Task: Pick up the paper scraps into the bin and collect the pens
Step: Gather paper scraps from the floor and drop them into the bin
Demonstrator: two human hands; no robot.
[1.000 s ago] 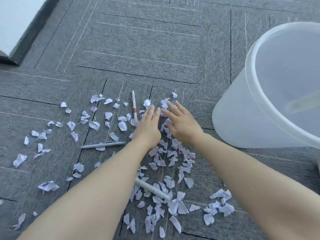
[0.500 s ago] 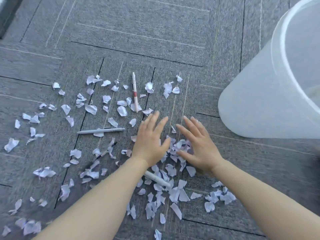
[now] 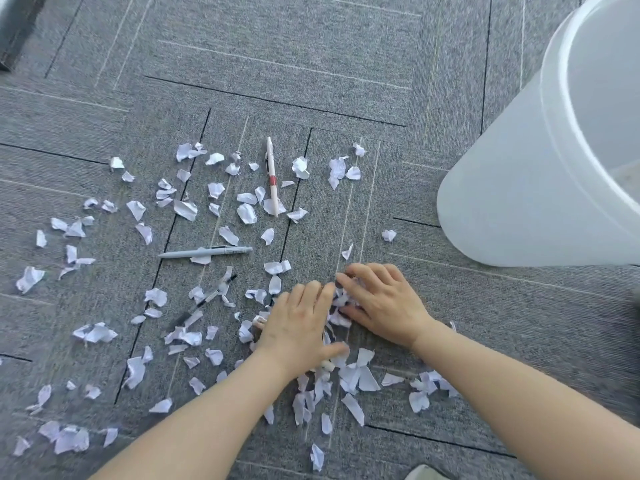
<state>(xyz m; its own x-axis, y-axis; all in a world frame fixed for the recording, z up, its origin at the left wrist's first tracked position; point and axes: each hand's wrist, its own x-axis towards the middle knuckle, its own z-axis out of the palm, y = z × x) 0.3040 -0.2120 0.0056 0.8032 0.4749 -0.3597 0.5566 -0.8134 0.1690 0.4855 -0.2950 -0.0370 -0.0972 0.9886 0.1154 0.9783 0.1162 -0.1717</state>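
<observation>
Several torn white paper scraps (image 3: pixel 185 209) lie scattered over the grey carpet. My left hand (image 3: pixel 299 322) and my right hand (image 3: pixel 384 301) press side by side on a bunch of scraps (image 3: pixel 339 310) squeezed between them, fingers curled. A white pen with a red band (image 3: pixel 272 176) lies upright-pointing at the top centre. A grey pen (image 3: pixel 204 252) lies crosswise left of centre. A clear pen with a black tip (image 3: pixel 207 299) lies slanted below it. A white pen end (image 3: pixel 327 366) shows under my left wrist. The translucent white bin (image 3: pixel 540 188) stands at the right.
Grey carpet tiles (image 3: pixel 277 64) cover the floor, bare beyond the scraps. A dark baseboard (image 3: pixel 14 32) runs at the top left corner. A pale object (image 3: pixel 426 472) peeks in at the bottom edge.
Both hands have drawn back toward me, dragging scraps together into a heap between them. The view has shifted, so the bin sits further right.
</observation>
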